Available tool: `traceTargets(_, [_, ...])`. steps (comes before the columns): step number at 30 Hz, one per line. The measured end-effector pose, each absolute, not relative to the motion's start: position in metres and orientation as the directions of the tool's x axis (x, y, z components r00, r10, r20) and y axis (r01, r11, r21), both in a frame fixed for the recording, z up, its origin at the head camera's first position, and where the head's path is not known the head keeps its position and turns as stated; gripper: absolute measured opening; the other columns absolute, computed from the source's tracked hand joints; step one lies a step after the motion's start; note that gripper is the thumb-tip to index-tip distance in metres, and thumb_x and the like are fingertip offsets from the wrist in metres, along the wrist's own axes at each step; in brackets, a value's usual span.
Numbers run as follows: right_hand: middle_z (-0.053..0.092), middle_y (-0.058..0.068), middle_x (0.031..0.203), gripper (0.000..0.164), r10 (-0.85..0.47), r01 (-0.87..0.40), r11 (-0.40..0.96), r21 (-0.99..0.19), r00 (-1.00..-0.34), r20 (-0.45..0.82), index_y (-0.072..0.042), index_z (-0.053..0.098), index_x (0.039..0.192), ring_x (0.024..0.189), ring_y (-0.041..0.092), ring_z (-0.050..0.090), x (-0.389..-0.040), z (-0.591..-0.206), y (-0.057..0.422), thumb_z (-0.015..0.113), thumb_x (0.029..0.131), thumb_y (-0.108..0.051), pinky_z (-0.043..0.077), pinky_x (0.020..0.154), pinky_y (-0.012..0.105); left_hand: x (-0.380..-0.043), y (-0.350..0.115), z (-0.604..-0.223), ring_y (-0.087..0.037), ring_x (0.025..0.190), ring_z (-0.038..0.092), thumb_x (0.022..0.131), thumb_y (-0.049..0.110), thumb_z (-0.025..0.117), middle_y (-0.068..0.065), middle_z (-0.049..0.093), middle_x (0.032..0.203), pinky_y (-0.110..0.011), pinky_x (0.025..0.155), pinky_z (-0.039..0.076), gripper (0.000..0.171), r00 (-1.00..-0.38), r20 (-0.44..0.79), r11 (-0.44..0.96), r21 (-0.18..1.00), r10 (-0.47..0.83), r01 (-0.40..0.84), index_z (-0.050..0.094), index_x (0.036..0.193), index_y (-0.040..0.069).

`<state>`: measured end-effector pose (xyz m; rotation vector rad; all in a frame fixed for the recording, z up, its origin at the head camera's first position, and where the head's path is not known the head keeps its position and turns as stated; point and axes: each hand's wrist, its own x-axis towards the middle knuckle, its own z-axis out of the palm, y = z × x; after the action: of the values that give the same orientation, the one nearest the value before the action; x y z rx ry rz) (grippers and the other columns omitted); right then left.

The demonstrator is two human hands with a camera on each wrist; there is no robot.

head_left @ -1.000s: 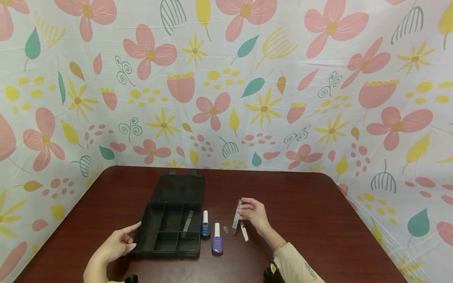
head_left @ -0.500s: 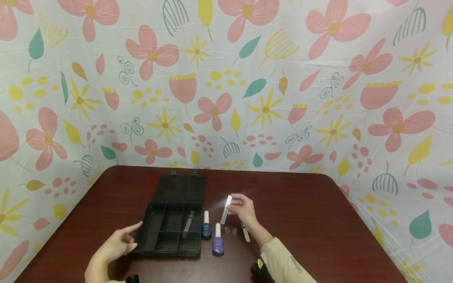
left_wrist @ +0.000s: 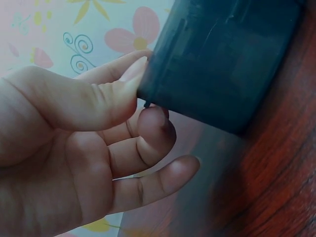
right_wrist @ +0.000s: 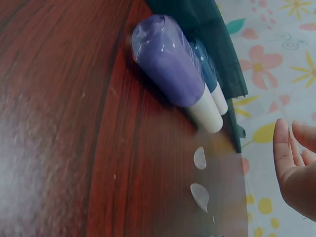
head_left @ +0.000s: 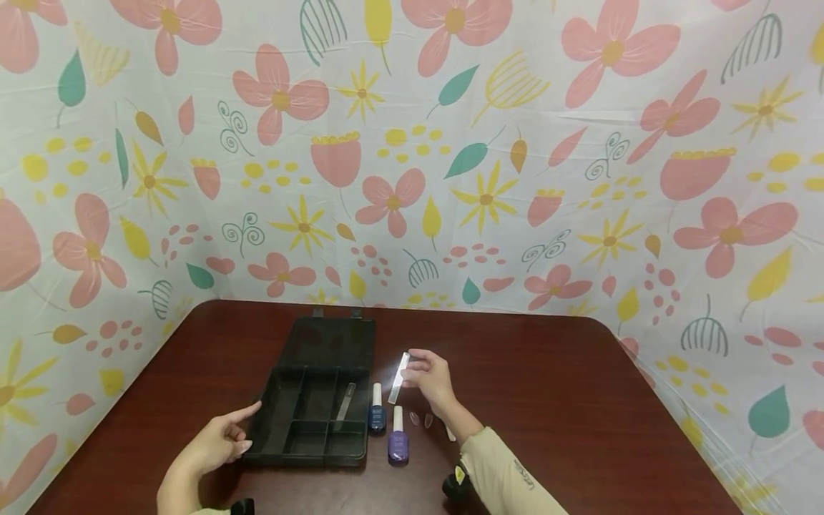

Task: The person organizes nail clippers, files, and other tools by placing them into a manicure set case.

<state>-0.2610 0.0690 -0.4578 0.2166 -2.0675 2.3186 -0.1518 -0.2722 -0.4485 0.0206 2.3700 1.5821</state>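
Observation:
My right hand pinches a clear, flat nail file, raised just behind the polish bottles and catching the light. In the right wrist view only part of that hand shows, and the file is out of sight. My left hand grips the left edge of a black compartment box; the left wrist view has the thumb and fingers at the corner of its dark wall. The box lies with its lid back. A thin greyish strip leans inside one right-hand compartment.
Blue polish and purple polish stand right of the box. Two clear nail tips lie near them on the brown table. Nail clippers are partly hidden by the right wrist. A floral cloth hangs behind.
My right hand has lifted the nail file off the table's right side and moved it left toward the box, uncovering a second nail tip. The left hand stays at the box.

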Motion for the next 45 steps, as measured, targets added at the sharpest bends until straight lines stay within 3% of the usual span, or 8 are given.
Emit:
traceTargets(6, [0.060, 0.024, 0.079, 0.043, -0.073, -0.083, -0.166, -0.983, -0.993, 0.096, 0.020, 0.044, 0.114, 0.062, 0.014, 0.060, -0.264, -0.460, 0.059, 0.058, 0.074, 0.018, 0.051, 0.056, 0.031, -0.151, -0.274, -0.449, -0.013, 0.054, 0.036, 0.078, -0.016, 0.051, -0.003, 0.037, 0.066, -0.025, 0.049, 0.035, 0.062, -0.957, -0.235, 0.401, 0.903, 0.171, -0.151, 0.025, 0.135, -0.010])
traceTargets(17, [0.059, 0.028, 0.084, 0.041, -0.147, -0.087, -0.112, -0.990, -0.984, 0.103, 0.017, 0.047, 0.112, 0.064, 0.017, 0.061, -0.259, -0.456, 0.033, 0.061, 0.075, 0.015, 0.051, 0.060, 0.039, -0.150, -0.274, -0.448, -0.014, 0.055, 0.038, 0.080, -0.013, 0.053, -0.004, 0.038, 0.067, -0.026, 0.050, 0.036, 0.061, -0.956, -0.225, 0.388, 0.911, 0.187, -0.138, 0.024, 0.134, -0.011])
traceTargets(26, [0.057, 0.034, 0.080, 0.033, -0.233, -0.187, -0.029, -0.982, -0.954, 0.189, 0.019, 0.051, 0.105, 0.064, 0.040, 0.060, -0.250, -0.455, 0.020, 0.060, 0.072, 0.019, 0.047, 0.057, 0.051, -0.151, -0.274, -0.448, -0.013, 0.055, 0.039, 0.080, -0.013, 0.053, -0.003, 0.038, 0.066, -0.027, 0.050, 0.037, 0.062, -0.958, -0.207, 0.389, 0.914, 0.199, -0.117, 0.024, 0.134, -0.012])
traceTargets(29, [0.058, 0.033, 0.080, 0.032, -0.261, -0.231, 0.014, -0.973, -0.940, 0.220, 0.017, 0.053, 0.104, 0.067, 0.044, 0.058, -0.248, -0.459, 0.018, 0.060, 0.073, 0.018, 0.047, 0.056, 0.049, -0.151, -0.275, -0.449, -0.012, 0.055, 0.039, 0.080, -0.013, 0.053, -0.003, 0.039, 0.066, -0.026, 0.051, 0.038, 0.062, -0.955, -0.210, 0.385, 0.915, 0.210, -0.117, 0.024, 0.134, -0.011])
traceTargets(32, [0.062, 0.026, 0.078, 0.030, -0.279, -0.303, 0.117, -0.946, -0.924, 0.262, 0.012, 0.057, 0.102, 0.067, 0.037, 0.060, -0.248, -0.465, 0.017, 0.064, 0.072, 0.013, 0.050, 0.054, 0.037, -0.151, -0.275, -0.449, -0.012, 0.055, 0.039, 0.080, -0.013, 0.053, -0.002, 0.039, 0.066, -0.026, 0.051, 0.038, 0.062, -0.953, -0.215, 0.382, 0.916, 0.213, -0.121, 0.024, 0.134, -0.011])
traceTargets(36, [0.065, 0.015, 0.074, 0.027, -0.308, -0.406, 0.262, -0.875, -0.895, 0.323, 0.004, 0.062, 0.097, 0.064, 0.020, 0.060, -0.249, -0.471, 0.017, 0.069, 0.071, 0.007, 0.043, 0.053, 0.021, -0.151, -0.274, -0.448, -0.013, 0.054, 0.039, 0.079, -0.014, 0.052, -0.003, 0.038, 0.065, -0.027, 0.050, 0.037, 0.062, -0.957, -0.215, 0.387, 0.914, 0.195, -0.126, 0.024, 0.134, -0.012])
traceTargets(40, [0.066, 0.011, 0.073, 0.026, -0.338, -0.461, 0.315, -0.829, -0.871, 0.356, 0.002, 0.063, 0.095, 0.059, 0.008, 0.052, -0.249, -0.473, 0.017, 0.070, 0.070, 0.005, 0.039, 0.052, 0.019, -0.150, -0.273, -0.448, -0.014, 0.054, 0.038, 0.079, -0.014, 0.052, -0.003, 0.038, 0.065, -0.027, 0.050, 0.037, 0.062, -0.959, -0.213, 0.399, 0.909, 0.187, -0.124, 0.024, 0.134, -0.012])
traceTargets(45, [0.061, 0.012, 0.081, 0.028, -0.349, -0.547, 0.382, -0.745, -0.832, 0.432, 0.003, 0.064, 0.094, 0.060, 0.014, 0.048, -0.249, -0.474, 0.019, 0.073, 0.068, 0.003, 0.039, 0.054, 0.021, -0.151, -0.270, -0.447, -0.014, 0.056, 0.039, 0.079, -0.014, 0.053, -0.004, 0.038, 0.065, -0.027, 0.051, 0.038, 0.061, -0.960, -0.238, 0.419, 0.894, 0.144, -0.159, 0.026, 0.134, -0.010])
